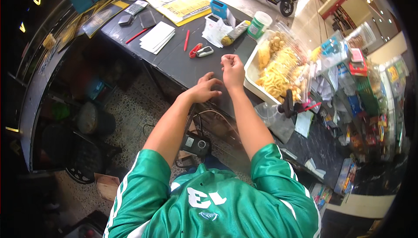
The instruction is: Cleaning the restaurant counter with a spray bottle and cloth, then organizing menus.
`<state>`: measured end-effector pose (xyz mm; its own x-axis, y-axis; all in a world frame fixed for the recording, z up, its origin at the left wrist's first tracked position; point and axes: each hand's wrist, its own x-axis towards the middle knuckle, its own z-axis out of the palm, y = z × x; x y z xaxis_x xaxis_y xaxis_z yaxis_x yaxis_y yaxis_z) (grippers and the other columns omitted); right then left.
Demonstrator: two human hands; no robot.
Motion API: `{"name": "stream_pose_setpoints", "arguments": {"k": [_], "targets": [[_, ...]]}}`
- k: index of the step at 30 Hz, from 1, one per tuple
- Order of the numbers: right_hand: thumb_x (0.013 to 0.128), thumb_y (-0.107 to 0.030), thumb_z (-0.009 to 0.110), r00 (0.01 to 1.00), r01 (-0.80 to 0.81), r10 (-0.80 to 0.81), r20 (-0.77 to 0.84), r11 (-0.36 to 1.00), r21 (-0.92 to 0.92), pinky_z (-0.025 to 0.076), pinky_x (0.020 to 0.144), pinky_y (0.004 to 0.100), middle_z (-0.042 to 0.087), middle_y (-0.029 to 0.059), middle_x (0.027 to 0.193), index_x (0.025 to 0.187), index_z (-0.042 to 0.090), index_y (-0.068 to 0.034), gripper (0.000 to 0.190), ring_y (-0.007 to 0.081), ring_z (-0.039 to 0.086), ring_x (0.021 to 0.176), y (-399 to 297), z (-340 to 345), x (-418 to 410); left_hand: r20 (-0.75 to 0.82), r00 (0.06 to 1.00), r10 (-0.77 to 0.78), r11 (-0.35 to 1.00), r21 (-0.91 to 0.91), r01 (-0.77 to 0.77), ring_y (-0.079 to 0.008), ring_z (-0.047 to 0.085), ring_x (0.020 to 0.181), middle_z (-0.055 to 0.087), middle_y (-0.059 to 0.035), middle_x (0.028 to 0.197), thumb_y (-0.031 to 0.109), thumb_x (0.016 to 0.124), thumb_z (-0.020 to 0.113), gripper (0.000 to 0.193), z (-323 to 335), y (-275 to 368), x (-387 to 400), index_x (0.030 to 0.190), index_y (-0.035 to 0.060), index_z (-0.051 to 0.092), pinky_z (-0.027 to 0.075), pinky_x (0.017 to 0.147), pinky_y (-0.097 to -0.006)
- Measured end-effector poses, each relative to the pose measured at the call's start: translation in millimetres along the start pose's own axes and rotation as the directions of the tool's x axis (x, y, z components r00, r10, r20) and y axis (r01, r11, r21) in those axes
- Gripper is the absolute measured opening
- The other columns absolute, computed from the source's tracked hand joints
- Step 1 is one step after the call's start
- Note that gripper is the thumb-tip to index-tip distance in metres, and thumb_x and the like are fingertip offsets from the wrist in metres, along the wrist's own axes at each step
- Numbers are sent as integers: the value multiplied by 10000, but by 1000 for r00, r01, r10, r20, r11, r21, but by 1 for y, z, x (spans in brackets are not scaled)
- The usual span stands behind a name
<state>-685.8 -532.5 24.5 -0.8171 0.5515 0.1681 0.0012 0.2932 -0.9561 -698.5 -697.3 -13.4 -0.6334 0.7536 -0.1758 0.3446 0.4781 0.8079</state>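
Observation:
My left hand [206, 88] hovers at the near edge of the black table [176, 66], its fingers spread and nothing in them. Just to its right and farther in, my right hand [233, 71] is curled into a loose fist over the tabletop; I see nothing held in it. Beyond both hands lie a red strap [195, 51] and a grey-white key fob [205, 51]. A red pen [186, 40] rests past them. Right of my right hand stands a white plastic tub [256, 86] filled with bagged snacks [277, 68].
Farther back are a stack of white papers [157, 37], a phone [147, 19], yellow printed sheets [178, 2], a blue device [218, 8] and a green-and-white canister [259, 25]. A black tape dispenser [288, 104] sits near the tub. Below the table hangs a black box with a dial [196, 144].

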Motion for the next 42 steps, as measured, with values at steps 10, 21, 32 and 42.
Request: {"name": "stream_pose_setpoints", "arguments": {"k": [10,21,32,42], "targets": [[1000,-279,758,998,3,-15,-53,977,-211,573,662,328,796,39,894,1061,756,-56,231,145,731,685,14,54,89,67,997,48,987,-160,-36,-494,97,1691,108,-267,1829,445,1005,770,642,-9,-6,0,1583,242,579,226,1355,-582],[982,-284,765,1000,3,-7,-15,977,-215,591,829,390,817,79,940,1098,769,-60,252,224,780,862,-6,78,93,63,996,63,991,-122,-55,-481,75,1699,72,-254,1842,444,1020,761,654,-6,-11,1,1607,248,549,198,1365,-583],[1004,-410,736,923,71,52,381,951,-300,589,969,441,828,148,1121,1178,781,-39,412,337,787,1081,-30,146,88,88,993,76,978,-201,-57,-478,46,1693,69,-216,1848,464,1046,725,838,-1,-32,3,1738,177,348,166,1365,-601],[997,-608,737,897,15,273,347,767,-642,550,1156,506,470,241,1657,1596,433,65,951,393,617,1436,-23,248,146,136,981,135,900,-431,-64,-415,347,1619,458,-230,1711,323,992,771,680,-28,8,-2,1599,93,570,265,1344,-506]]}}
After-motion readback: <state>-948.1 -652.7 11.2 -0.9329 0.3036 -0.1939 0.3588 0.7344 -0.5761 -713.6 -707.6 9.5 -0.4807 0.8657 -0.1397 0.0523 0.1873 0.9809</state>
